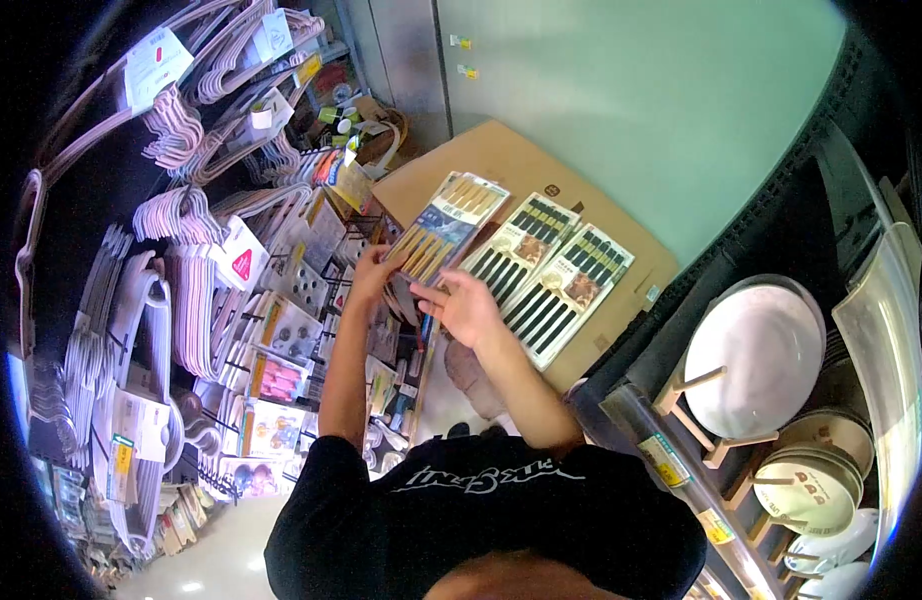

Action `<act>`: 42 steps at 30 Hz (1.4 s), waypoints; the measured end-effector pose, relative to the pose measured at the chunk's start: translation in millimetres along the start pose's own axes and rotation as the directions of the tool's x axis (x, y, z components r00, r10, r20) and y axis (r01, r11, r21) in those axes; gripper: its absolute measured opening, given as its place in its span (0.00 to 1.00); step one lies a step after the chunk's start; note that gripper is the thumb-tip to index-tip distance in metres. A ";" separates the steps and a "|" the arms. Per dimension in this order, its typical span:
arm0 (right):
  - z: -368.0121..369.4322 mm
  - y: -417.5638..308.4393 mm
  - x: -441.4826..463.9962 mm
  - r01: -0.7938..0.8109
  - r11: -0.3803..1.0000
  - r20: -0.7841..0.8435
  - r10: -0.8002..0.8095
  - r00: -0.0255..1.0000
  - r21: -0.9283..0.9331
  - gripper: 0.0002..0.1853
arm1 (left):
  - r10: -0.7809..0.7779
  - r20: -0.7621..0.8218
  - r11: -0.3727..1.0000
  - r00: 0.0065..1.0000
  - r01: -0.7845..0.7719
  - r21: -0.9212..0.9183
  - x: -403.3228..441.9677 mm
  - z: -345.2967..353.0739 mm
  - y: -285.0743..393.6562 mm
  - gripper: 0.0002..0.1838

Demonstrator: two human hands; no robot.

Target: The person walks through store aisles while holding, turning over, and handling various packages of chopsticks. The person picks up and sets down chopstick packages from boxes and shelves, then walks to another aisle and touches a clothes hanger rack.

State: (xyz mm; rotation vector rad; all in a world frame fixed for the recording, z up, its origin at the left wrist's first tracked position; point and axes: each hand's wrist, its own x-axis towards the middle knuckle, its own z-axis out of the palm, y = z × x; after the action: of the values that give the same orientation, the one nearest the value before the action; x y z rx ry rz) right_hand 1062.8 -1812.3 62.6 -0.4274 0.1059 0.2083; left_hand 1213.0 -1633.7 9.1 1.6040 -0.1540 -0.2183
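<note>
Three flat packs lie side by side on a large brown cardboard box (501,150). The leftmost is a pack of light wooden chopsticks (449,222) with a blue printed card. Beside it are a middle pack of black chopsticks (516,250) and a right-hand pack of black chopsticks (571,295). My left hand (371,270) grips the near left corner of the light chopstick pack, its fingertips partly hidden at the edge. My right hand (463,308) hovers at the near end of the packs, fingers apart, holding nothing.
Hangers (196,300) and hooked blister packs (281,380) crowd the rack on my left. A shelf on my right holds a large white plate (756,355) and stacked bowls (811,490) on wooden pegs. A pale green panel (641,110) stands behind the box.
</note>
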 end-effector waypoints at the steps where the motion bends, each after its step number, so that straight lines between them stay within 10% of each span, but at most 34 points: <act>1: -0.3 2.5 -4.3 -0.009 1.000 -0.011 0.008 1.000 -0.012 0.18 | 0.006 0.019 1.000 1.000 -0.005 -0.021 -6.8 -5.6 -1.8 0.20; 11: -20.8 31.1 -46.9 -0.101 0.986 -0.074 0.091 0.993 -0.133 0.22 | -0.355 0.475 0.781 0.805 0.535 -0.323 16.8 -21.0 9.4 0.23; 14: -37.9 39.5 -58.8 -0.191 0.971 -0.088 0.180 0.980 -0.145 0.23 | -0.238 0.519 0.905 0.821 0.382 -0.189 20.7 -11.4 7.3 0.22; 27: -66.2 87.9 -81.4 -0.193 0.942 0.035 0.210 0.977 -0.275 0.30 | -0.134 0.063 0.911 0.989 0.148 -0.386 -200.4 -33.2 -3.3 0.32; 32: -9.2 146.6 -131.7 -0.152 0.899 -0.044 0.147 0.988 -0.412 0.21 | -0.030 -0.113 1.000 0.993 0.029 -0.006 -347.5 -28.8 11.6 0.32; 42: 25.6 321.5 -276.1 -0.119 0.898 0.045 0.152 0.987 -0.423 0.22 | 0.042 -0.322 0.991 0.946 0.001 0.132 -591.8 -79.5 -4.2 0.34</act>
State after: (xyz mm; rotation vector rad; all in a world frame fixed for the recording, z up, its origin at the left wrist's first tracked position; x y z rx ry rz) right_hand 724.1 -1564.8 -2.6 -0.8434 0.0128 0.3884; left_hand 656.5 -1418.7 34.6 1.7446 0.0714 0.0754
